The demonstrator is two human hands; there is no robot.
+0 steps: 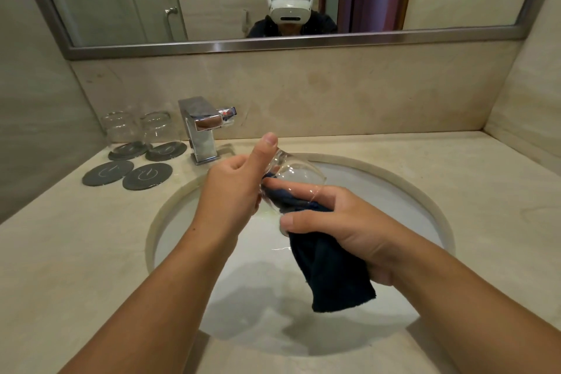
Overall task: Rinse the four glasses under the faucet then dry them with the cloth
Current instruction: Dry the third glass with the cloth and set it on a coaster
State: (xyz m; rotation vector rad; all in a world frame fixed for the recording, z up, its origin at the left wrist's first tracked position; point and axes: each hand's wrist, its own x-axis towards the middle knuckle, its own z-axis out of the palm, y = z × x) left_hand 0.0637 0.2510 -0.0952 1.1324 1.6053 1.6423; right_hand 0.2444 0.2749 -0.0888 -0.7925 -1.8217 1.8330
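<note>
Head view: glass [299, 171] is held tilted over the sink [425, 200], gripped by left hand [233, 182], thumb raised along its base. Dark cloth [334, 276] is clenched in right hand [343, 222], fingers pushed with it into the glass mouth; the rest hangs over the bowl. Faucet [202, 130] stands at the sink's back-left rim. Far glasses [120, 130] [158, 127] sit on coasters at the counter's [455, 167] back-left corner, front coasters [107, 172] [147, 176] just before them. Left fingers are hidden behind the glass. Upright or inverted cannot be told for the far glasses.
</note>
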